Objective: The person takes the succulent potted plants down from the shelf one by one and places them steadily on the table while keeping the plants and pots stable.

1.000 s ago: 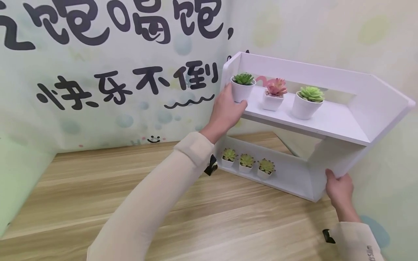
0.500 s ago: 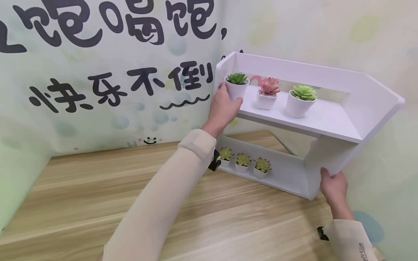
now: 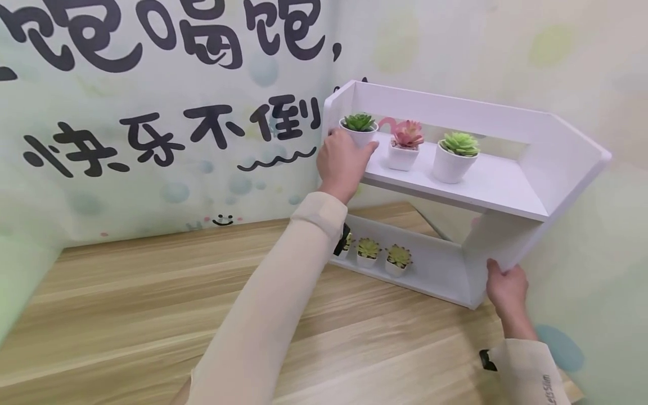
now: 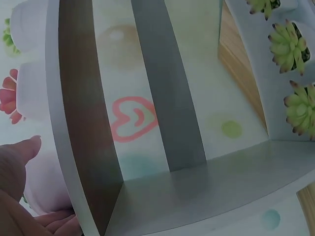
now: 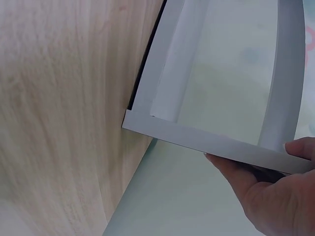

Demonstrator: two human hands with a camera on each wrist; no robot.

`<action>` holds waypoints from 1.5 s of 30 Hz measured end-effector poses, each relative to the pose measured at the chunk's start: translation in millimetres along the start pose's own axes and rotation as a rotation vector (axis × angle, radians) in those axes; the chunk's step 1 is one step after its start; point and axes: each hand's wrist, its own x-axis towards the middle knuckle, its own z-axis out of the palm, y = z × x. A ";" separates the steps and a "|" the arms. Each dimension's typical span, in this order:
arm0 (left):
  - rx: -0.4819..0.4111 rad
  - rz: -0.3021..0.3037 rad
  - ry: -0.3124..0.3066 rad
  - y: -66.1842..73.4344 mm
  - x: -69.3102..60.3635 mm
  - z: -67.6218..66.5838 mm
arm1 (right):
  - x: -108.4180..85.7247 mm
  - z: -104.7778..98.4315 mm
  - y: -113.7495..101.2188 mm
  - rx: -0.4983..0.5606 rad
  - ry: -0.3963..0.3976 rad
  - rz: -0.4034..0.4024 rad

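In the head view a white two-tier shelf (image 3: 506, 194) stands on the wooden table. My left hand (image 3: 342, 163) is around the white pot of a dark green succulent (image 3: 358, 122) at the upper tier's left end; the left wrist view shows its thumb and fingers on either side of that pot (image 4: 47, 184). A pink succulent (image 3: 406, 135) and a light green one (image 3: 458, 145) stand to its right. My right hand (image 3: 508, 289) grips the lower right side panel's edge, thumb on one face and fingers on the other in the right wrist view (image 5: 280, 196).
Several small potted succulents (image 3: 398, 259) line the lower tier, the leftmost partly hidden by my left cuff. Behind the shelf and to its right are patterned walls (image 3: 597, 236), with black lettering on the left one. The table (image 3: 152, 304) extends left and in front.
The head view has shifted, so the shelf and both hands appear further left. My left hand now covers more of the dark green succulent's pot. My right hand keeps its grip on the side panel.
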 end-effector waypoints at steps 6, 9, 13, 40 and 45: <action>0.092 -0.011 0.033 -3.0 8.5 -1.1 | 0.6 5.7 -2.3 0.000 0.011 -0.011; 0.077 -0.002 0.044 -5.5 8.9 -1.3 | 0.2 6.8 -1.6 -0.003 0.020 -0.031; 0.032 0.025 0.035 -8.2 5.8 -0.7 | -0.4 4.3 0.4 -0.012 0.034 -0.046; -0.285 0.191 -0.176 -94.6 -110.5 -64.9 | 6.0 -0.7 -0.4 -0.035 0.019 -0.010; -0.288 0.110 -0.189 -118.5 -132.7 -74.0 | 2.0 -1.2 2.9 -0.042 0.052 -0.018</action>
